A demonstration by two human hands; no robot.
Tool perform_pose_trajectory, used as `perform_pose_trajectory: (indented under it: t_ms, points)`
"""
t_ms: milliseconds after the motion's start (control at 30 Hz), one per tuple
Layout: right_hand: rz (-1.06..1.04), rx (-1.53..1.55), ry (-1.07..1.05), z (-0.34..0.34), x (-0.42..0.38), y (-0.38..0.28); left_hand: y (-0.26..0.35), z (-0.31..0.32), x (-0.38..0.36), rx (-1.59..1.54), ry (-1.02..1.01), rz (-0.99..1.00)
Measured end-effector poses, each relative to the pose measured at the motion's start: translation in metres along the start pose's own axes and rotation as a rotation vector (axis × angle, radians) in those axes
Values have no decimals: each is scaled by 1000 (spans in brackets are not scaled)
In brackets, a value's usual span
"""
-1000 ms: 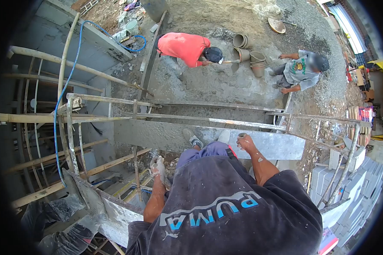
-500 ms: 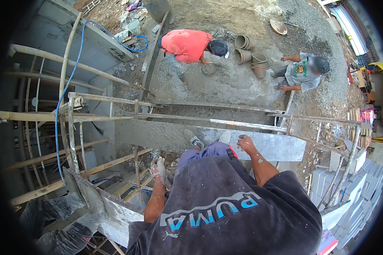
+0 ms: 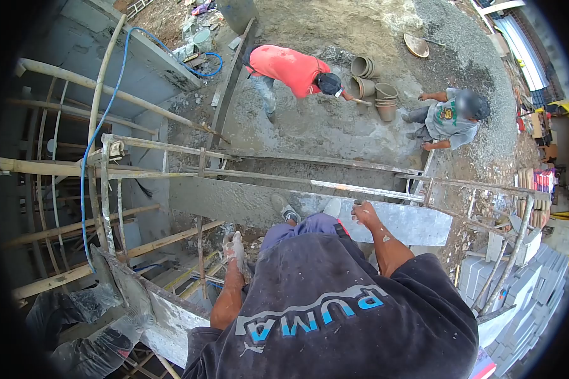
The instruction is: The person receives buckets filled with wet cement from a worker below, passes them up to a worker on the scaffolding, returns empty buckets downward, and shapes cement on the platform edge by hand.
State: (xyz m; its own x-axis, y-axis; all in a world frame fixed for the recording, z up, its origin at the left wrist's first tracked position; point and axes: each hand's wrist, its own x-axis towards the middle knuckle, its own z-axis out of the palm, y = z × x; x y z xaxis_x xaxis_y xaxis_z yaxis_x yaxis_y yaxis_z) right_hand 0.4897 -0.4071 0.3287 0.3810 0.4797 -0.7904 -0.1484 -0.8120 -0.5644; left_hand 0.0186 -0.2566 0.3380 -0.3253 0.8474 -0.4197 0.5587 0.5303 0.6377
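Observation:
My left hand (image 3: 234, 249), coated in pale cement, hangs beside my left thigh with its fingers bent. Whether they hold anything is not clear. By my right thigh, my right hand (image 3: 365, 213) is curled closed, too small to show whether something is in it. A cement-smeared board (image 3: 417, 222) lies under my feet, and a metal rail (image 3: 335, 184) crosses just beyond them. Both hands are apart from the rail.
Below, a person in a red shirt (image 3: 291, 66) bends toward stacked buckets (image 3: 386, 101). Another person in a grey shirt (image 3: 452, 119) crouches at the right. Bamboo poles (image 3: 63, 169) and a blue hose (image 3: 84, 189) stand at the left.
The person in red has moved right, stepped more upright and reached a hand to the buckets. My hands have barely moved.

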Motion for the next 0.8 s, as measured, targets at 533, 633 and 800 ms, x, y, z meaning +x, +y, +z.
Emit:
perform_pose_trajectory:
  t_ms: [533, 633, 800]
  points:
    - [114, 6, -8, 2, -12, 11, -18, 21, 38, -68, -14, 11]
    - [127, -3, -10, 4, -10, 11, -26, 20, 43, -62, -40, 10]
    - [107, -4, -30, 6, -7, 6, -8, 12, 25, -44, -27, -8]
